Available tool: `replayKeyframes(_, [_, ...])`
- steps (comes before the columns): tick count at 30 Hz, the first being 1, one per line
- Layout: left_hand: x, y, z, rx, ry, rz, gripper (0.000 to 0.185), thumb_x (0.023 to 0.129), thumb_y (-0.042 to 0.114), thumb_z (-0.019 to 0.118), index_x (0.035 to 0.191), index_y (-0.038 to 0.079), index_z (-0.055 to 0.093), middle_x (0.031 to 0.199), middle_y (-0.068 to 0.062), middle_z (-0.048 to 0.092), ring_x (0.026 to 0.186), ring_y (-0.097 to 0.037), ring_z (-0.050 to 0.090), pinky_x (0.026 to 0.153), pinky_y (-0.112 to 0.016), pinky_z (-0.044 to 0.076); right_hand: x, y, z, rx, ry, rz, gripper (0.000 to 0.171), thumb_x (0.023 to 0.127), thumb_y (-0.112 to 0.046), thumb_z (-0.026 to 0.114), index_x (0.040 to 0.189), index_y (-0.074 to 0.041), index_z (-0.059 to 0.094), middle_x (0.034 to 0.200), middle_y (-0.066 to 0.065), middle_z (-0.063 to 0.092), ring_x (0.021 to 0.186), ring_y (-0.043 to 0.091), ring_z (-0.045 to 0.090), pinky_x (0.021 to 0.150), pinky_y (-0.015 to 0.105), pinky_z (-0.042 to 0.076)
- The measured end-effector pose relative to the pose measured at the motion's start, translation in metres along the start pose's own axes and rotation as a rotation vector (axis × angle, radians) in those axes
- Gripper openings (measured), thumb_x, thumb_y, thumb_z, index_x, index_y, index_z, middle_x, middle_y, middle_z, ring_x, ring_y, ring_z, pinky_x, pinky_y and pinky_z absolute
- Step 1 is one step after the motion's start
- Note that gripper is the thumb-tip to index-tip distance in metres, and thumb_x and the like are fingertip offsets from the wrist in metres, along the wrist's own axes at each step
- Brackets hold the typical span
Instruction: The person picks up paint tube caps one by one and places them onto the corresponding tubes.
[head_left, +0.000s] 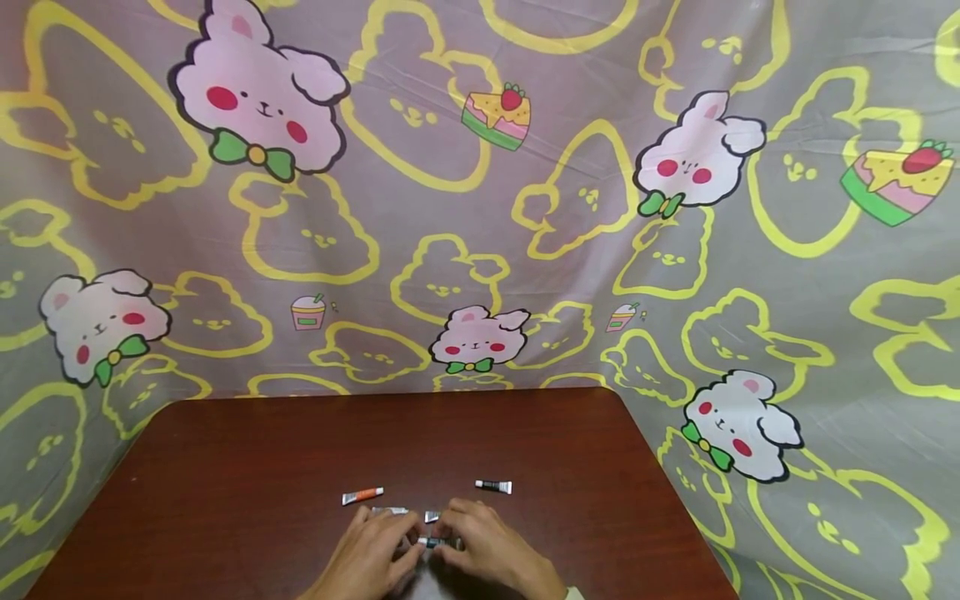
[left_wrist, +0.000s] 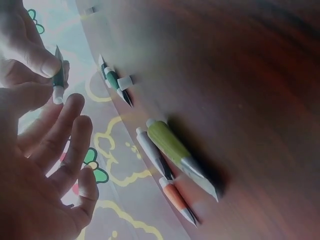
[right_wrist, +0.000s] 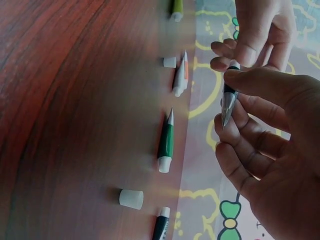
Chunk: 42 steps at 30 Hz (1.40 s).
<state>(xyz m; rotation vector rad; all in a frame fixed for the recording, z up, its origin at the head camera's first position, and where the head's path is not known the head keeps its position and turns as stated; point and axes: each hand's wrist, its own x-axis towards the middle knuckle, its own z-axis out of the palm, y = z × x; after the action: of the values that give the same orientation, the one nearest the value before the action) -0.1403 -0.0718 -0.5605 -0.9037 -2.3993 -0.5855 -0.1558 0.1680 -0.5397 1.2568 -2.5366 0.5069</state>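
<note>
Both hands meet on a small dark tube held just above the near edge of the table. The right hand pinches the tube between thumb and fingers; the left hand touches its white cap end with thumb and fingertip, its other fingers loose and spread.

Beyond the dark tube on the table lies a green tube, with a loose white cap beside it. Farther out from the dark tube lie an orange tube to the left and a black tube to the right. A yellow-green tube lies near the orange one.
</note>
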Motion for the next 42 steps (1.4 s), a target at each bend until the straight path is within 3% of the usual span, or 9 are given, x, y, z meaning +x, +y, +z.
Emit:
replayKeyframes(4, [0.0003,0.0003,-0.0014,0.029,0.017,-0.004,0.014,0.09,0.033,0.085,0.094,0.032,0.071,0.087,0.022,0.072,0.08,0.001,0.062,0.072,-0.028,0.034,0.0,0.0005,0.0007,0.002,-0.002,-0.002,0.017,0.089,-0.021,0.089,0.1,-0.018,0.076,0.097,-0.009,0.068,0.083,-0.006,0.057,0.078,0.003,0.04])
replayKeyframes(12, [-0.0024,-0.0054,0.005,0.081,0.095,0.096,0.026,0.082,0.032,0.092,0.091,0.031,0.068,0.086,0.017,0.072,0.081,-0.005,0.065,0.072,-0.029,0.033,0.0001,-0.0008,0.0004,-0.025,-0.008,0.006,0.017,0.089,-0.024,0.089,0.099,-0.02,0.075,0.095,-0.011,0.066,0.083,-0.007,0.053,0.078,0.005,0.039])
replayKeyframes(15, [-0.0013,-0.0046,0.0034,0.059,0.081,0.095,0.027,0.082,0.032,0.091,0.092,0.031,0.066,0.084,0.019,0.069,0.079,-0.003,0.062,0.071,-0.029,0.032,0.0005,-0.0012,-0.0003,-0.029,-0.003,0.002,0.017,0.089,-0.023,0.089,0.099,-0.02,0.075,0.095,-0.011,0.067,0.083,-0.006,0.055,0.079,0.006,0.04])
replayKeyframes(21, [-0.0002,-0.0009,-0.0012,0.0,-0.009,0.001,0.014,0.093,0.036,0.084,0.095,0.034,0.07,0.086,0.025,0.069,0.08,0.002,0.06,0.072,-0.027,0.032,0.0011,-0.0002,-0.0008,-0.003,-0.011,0.002,0.017,0.089,-0.021,0.089,0.099,-0.018,0.076,0.095,-0.009,0.067,0.083,-0.006,0.055,0.077,0.003,0.039])
replayKeyframes(24, [-0.0007,-0.0005,-0.0013,-0.004,-0.02,-0.02,0.01,0.096,0.036,0.082,0.095,0.035,0.072,0.09,0.025,0.072,0.084,0.001,0.063,0.072,-0.027,0.034,0.0004,0.0003,-0.0005,0.006,-0.015,0.001,0.016,0.089,-0.02,0.089,0.099,-0.018,0.076,0.095,-0.009,0.067,0.083,-0.007,0.054,0.076,0.003,0.038])
replayKeyframes(35, [-0.0013,-0.0043,0.0029,0.02,0.065,0.093,0.023,0.085,0.03,0.09,0.092,0.033,0.068,0.085,0.022,0.07,0.083,-0.004,0.063,0.072,-0.029,0.034,0.0002,-0.0002,-0.0004,0.011,-0.028,0.007,0.014,0.091,-0.021,0.088,0.099,-0.018,0.076,0.095,-0.01,0.066,0.082,-0.008,0.051,0.076,0.003,0.038])
replayKeyframes(42, [-0.001,-0.0025,0.002,-0.01,0.053,0.088,0.028,0.086,0.028,0.09,0.093,0.031,0.063,0.085,0.022,0.068,0.083,-0.002,0.06,0.073,-0.028,0.034,0.0001,-0.0006,0.0,0.0,-0.012,-0.012,0.017,0.09,-0.021,0.089,0.099,-0.018,0.075,0.096,-0.009,0.067,0.082,-0.008,0.052,0.077,0.003,0.039])
